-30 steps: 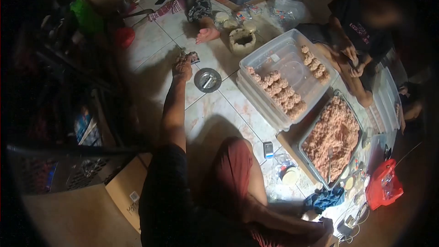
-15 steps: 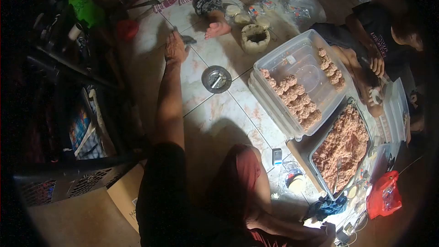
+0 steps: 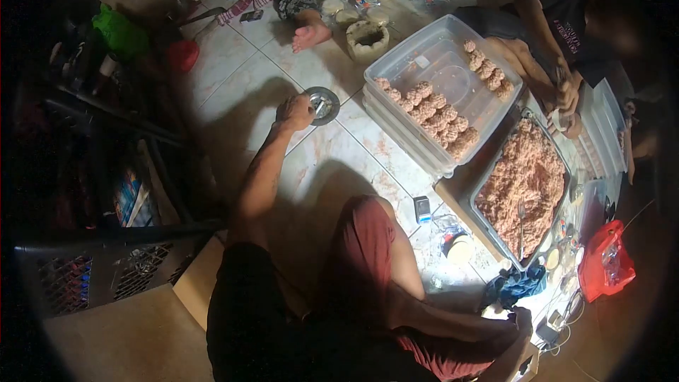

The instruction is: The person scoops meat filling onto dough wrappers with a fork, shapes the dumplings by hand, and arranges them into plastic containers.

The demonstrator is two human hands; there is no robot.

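Note:
My left hand is at the left rim of a round, dark ashtray on the tiled floor. Its fingers are curled in, and whatever they hold is hidden. White cigarette-like pieces lie inside the ashtray. At the lower right, my right hand is by my bent leg, close to a dark blue cloth. Shade hides its fingers. Between my knee and the ground-meat tray stand a small dark box and a round pale piece beside clear plastic.
Stacked clear tubs carry rows of meatballs. A tray holds ground meat and a fork. A co-worker's hands are at the right, another person's bare foot ahead. A black crate stands left, a red bag right.
My left hand has come back toward me and to the right, from flat on the floor to curled at the ashtray. The view has shifted; the co-worker's hands have moved slightly.

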